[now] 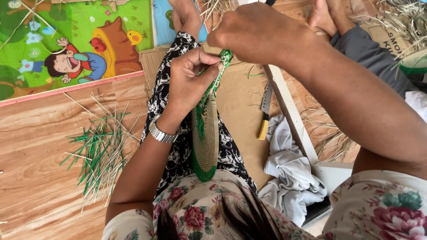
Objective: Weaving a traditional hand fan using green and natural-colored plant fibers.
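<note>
Floral blouse: lying closest to the lens, the person's pale top with red flowers is filling the lower edge, with strands of dark hair falling over it.
Woven disc: a round, flat piece of straw-coloured weaving with a green rim is standing on edge over the person's lap, running from the blouse up into both hands.
Left hand: its fingers are curling together and pinching the green rim of the disc near its upper end; a metal wristwatch is sitting just below it on the wrist.
Right hand: it is closing over the top edge of the disc just above and to the right of the left hand; the fingertips are turned away, so it seems to be gripping a strand, though that cannot be told for sure.
Green and straw strips: a loose bundle is lying on the wood-pattern floor, well to the left of the left hand.
Knife: with its yellow handle, it is resting on brown cardboard to the right of the disc, below the right hand.
Grey cloth: crumpled, it is lying just below the knife.
Cartoon mat: a bright green picture mat is spreading out left of the left hand.
</note>
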